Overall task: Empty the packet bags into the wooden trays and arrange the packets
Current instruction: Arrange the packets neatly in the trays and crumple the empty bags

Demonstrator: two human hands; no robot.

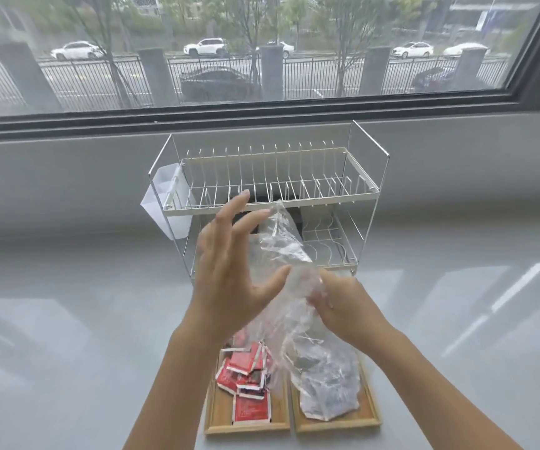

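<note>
Two wooden trays lie side by side near the table's front edge. The left tray (221, 414) holds a loose pile of red packets (249, 378). On the right tray (370, 417) rests a clear plastic bag (327, 384) with dark packets inside. Above the trays, a crumpled empty clear bag (283, 251) stands upright. My right hand (343, 306) grips its lower part. My left hand (229, 271) is beside it on the left, fingers spread, its thumb touching the plastic.
A white two-tier wire dish rack (278, 203) stands behind the trays against the windowsill wall, with a white plastic cup holder (164, 203) hung on its left side. The grey glossy tabletop (83, 336) extends left and right.
</note>
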